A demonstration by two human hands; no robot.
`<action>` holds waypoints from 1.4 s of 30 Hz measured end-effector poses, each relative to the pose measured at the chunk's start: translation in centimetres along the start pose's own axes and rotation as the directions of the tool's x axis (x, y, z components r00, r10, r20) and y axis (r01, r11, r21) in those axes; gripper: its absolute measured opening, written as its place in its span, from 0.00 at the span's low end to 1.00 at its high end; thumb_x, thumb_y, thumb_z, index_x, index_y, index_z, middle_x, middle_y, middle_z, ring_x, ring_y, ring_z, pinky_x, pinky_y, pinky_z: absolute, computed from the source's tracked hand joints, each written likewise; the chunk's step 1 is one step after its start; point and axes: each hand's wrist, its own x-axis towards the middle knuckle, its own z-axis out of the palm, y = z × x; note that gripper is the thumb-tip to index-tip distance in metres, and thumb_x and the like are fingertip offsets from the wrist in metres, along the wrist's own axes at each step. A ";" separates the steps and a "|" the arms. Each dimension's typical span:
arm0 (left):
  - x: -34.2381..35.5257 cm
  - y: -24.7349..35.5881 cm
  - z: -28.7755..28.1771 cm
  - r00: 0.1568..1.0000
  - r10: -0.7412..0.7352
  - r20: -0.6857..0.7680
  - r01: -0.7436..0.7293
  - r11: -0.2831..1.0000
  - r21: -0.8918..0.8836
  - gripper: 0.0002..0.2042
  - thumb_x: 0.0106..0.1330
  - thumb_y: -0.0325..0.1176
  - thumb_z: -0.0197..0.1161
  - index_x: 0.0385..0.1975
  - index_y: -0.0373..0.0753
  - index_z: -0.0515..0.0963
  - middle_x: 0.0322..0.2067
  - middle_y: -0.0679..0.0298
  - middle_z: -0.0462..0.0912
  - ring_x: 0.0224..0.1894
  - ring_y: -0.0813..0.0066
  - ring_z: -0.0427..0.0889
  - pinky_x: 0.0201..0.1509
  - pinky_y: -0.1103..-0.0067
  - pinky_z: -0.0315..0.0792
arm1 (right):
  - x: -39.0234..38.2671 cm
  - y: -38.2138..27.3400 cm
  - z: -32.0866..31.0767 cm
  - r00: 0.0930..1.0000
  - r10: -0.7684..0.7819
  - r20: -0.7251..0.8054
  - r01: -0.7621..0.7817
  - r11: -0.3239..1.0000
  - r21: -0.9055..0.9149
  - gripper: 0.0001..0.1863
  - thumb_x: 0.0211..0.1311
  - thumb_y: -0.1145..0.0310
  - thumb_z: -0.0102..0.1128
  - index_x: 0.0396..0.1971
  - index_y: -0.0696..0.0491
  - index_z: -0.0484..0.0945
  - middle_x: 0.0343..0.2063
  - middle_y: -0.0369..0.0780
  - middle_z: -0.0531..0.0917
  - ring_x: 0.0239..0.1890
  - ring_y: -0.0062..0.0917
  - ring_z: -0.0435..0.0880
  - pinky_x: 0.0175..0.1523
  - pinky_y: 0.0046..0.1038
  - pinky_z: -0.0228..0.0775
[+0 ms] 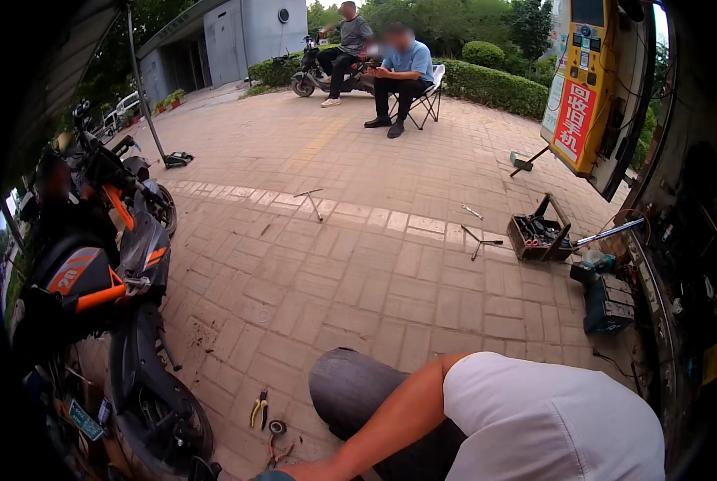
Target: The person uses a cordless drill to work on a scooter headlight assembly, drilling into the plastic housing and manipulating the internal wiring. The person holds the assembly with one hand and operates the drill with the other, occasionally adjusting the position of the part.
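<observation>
My right arm comes in from the lower right in a white sleeve, with the bare forearm slanting down to the left. At its end my right hand [275, 475], in something dark green, is cut off by the lower edge, so its fingers are hidden. Close by on the paving lie red-handled pliers [279, 456], a roll of black tape [276, 428] and yellow-and-black pliers [260, 407]. A black-and-orange motorbike [94, 276] stands at the left, its near wheel [190, 425] a short way left of these tools. My left hand does not show.
On the paving lie a T-handle wrench [313, 205], a small wrench [471, 212] and a three-armed wrench [478, 242]. A wooden toolbox [555, 252] and a green case [608, 305] stand right. Two people sit farther back, one on a folding chair [430, 98], one on a scooter [304, 80].
</observation>
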 end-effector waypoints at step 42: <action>2.6 -12.3 -3.4 0.699 0.642 -0.315 -0.641 0.758 0.124 0.15 0.67 0.35 0.45 0.41 0.28 0.71 0.39 0.59 0.77 0.34 0.72 0.74 0.41 0.79 0.68 | -3.8 -1.2 -2.1 0.896 0.282 0.342 0.079 0.658 -0.749 0.19 0.51 0.67 0.59 0.45 0.53 0.73 0.42 0.37 0.77 0.43 0.24 0.76 0.45 0.24 0.71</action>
